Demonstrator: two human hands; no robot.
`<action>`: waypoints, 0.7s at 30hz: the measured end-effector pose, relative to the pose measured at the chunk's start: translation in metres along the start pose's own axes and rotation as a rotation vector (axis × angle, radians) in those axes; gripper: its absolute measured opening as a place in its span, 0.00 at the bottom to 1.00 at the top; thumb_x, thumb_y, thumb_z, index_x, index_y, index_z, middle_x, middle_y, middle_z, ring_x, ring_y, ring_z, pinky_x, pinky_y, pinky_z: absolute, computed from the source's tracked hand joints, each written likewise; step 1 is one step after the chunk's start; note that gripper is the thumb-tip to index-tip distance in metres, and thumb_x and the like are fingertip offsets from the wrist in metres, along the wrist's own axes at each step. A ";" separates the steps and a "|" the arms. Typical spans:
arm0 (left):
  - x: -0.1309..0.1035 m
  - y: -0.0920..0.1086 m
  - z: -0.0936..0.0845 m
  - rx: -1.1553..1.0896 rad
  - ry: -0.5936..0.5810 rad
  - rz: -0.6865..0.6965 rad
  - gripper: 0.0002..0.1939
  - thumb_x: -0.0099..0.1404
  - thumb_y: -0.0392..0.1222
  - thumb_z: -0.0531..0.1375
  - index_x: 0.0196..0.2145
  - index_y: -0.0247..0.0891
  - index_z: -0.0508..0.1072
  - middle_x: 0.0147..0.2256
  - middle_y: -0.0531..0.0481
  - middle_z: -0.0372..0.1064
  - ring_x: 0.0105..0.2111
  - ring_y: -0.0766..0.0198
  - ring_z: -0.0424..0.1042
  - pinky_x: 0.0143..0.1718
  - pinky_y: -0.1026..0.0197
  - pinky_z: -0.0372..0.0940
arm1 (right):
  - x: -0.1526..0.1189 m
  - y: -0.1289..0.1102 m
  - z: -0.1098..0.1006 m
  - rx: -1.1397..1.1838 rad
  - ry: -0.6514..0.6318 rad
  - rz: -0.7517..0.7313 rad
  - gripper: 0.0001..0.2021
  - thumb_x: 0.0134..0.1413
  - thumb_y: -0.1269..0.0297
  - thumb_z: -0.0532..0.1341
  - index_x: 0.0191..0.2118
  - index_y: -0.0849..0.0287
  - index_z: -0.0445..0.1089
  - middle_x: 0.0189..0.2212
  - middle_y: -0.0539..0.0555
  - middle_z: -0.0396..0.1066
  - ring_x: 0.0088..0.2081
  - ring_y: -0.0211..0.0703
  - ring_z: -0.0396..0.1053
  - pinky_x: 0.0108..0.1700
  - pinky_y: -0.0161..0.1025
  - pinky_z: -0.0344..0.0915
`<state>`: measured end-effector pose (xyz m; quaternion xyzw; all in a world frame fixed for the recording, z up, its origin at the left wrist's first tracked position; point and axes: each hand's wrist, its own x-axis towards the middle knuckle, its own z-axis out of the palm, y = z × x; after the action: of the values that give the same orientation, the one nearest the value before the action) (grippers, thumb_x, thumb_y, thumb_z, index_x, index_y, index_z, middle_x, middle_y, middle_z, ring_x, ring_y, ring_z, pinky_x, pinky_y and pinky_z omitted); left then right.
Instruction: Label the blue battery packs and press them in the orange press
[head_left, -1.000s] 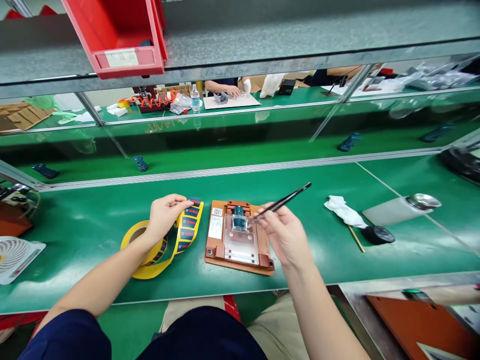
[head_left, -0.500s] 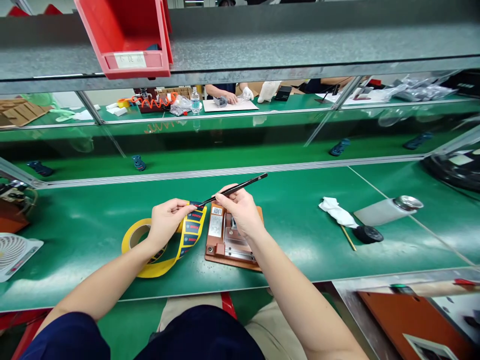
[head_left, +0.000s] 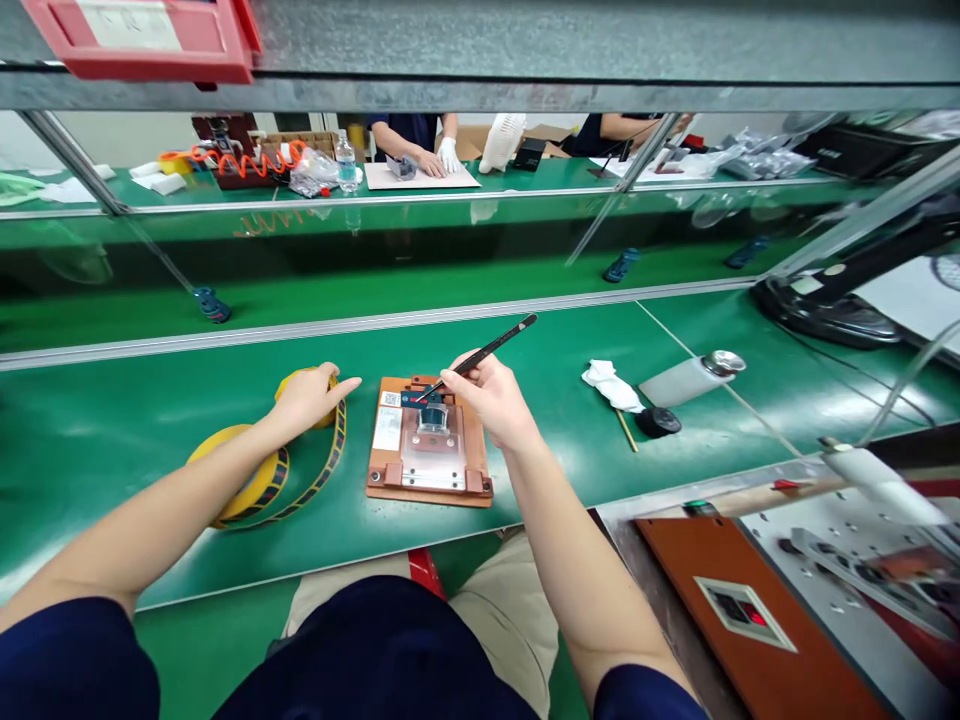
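Note:
Black tweezers (head_left: pixel 495 345) are pinched in my right hand (head_left: pixel 491 398), above the right side of a brown fixture (head_left: pixel 482 440). At the tweezers' tip is a dark blue label (head_left: pixel 420 399), lying over the fixture's upper part. A clear plate with a small dark part (head_left: pixel 433 418) sits in the middle of the fixture. My left hand (head_left: pixel 306 398) is over the yellow label strip, thumb apart from the fingers, with its fingertips partly hidden. The yellow label roll (head_left: pixel 225 440) lies on the green table, partly behind my left forearm.
To the right lie a white cloth (head_left: pixel 611 383), a wooden stick (head_left: pixel 627 430), a black lid (head_left: pixel 660 422) and a white bottle (head_left: pixel 682 382). A metal shelf with a red bin (head_left: pixel 150 40) hangs above. Across the bench, a person's hands rest on a board (head_left: pixel 382 178).
My left hand has left the tweezers' tip and moved left with the strip. The tweezers now hold a label over the fixture. The camera view has turned right.

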<state>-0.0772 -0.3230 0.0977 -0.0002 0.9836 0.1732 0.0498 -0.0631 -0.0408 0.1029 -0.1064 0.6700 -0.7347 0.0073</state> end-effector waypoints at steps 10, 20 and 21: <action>-0.052 0.027 -0.008 0.068 0.214 0.279 0.21 0.72 0.55 0.56 0.54 0.40 0.73 0.44 0.44 0.78 0.43 0.50 0.77 0.43 0.53 0.69 | -0.010 0.033 -0.036 0.008 -0.012 0.107 0.16 0.53 0.52 0.71 0.37 0.56 0.67 0.31 0.50 0.74 0.38 0.45 0.75 0.42 0.41 0.69; -0.109 0.064 0.069 -0.033 0.210 0.901 0.20 0.72 0.45 0.60 0.58 0.34 0.69 0.57 0.37 0.71 0.57 0.46 0.66 0.57 0.44 0.59 | -0.011 0.038 -0.033 0.016 0.004 0.092 0.18 0.52 0.49 0.71 0.37 0.56 0.67 0.32 0.50 0.75 0.37 0.45 0.75 0.43 0.42 0.70; -0.109 0.064 0.069 -0.029 0.213 0.897 0.20 0.72 0.45 0.60 0.57 0.34 0.69 0.57 0.37 0.71 0.57 0.47 0.66 0.57 0.44 0.59 | -0.011 0.039 -0.033 0.017 0.003 0.091 0.18 0.52 0.49 0.71 0.37 0.56 0.67 0.31 0.50 0.75 0.37 0.45 0.75 0.43 0.41 0.70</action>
<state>0.0373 -0.2413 0.0651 0.4071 0.8836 0.1904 -0.1312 -0.0628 -0.0106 0.0606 -0.0748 0.6680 -0.7393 0.0404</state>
